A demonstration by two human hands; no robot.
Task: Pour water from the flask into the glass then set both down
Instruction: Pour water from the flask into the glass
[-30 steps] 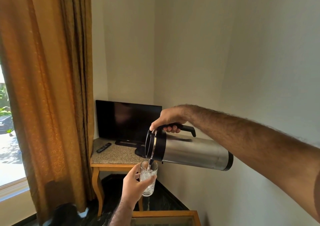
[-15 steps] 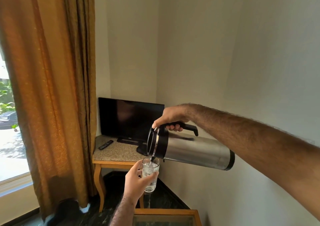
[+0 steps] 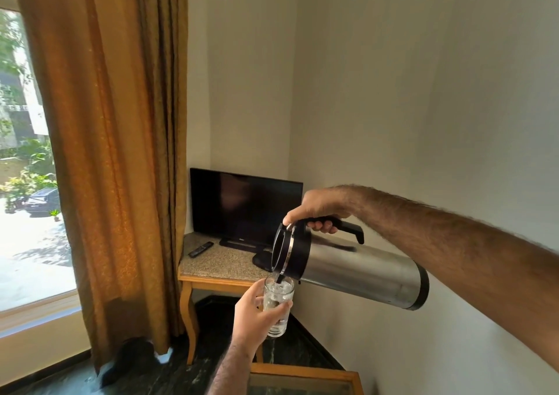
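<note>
A steel flask [image 3: 360,270] with a black collar and handle lies tipped almost level in the air, mouth to the left. My right hand [image 3: 317,210] grips its black handle from above. Water runs from the spout into a clear glass [image 3: 277,301] just below it, which holds water nearly to the rim. My left hand [image 3: 252,313] is wrapped round the glass from the left, holding it upright in mid-air.
Behind stands a wooden corner table [image 3: 217,276] with a speckled stone top, a dark television [image 3: 245,207] and a remote [image 3: 200,248]. A golden curtain [image 3: 106,152] hangs left by a window. A glass-topped wooden table [image 3: 302,379] sits below the hands. A white wall is right.
The water level in the glass has risen to near the rim. Flask and glass keep the same pouring pose; the whole view has shifted slightly right.
</note>
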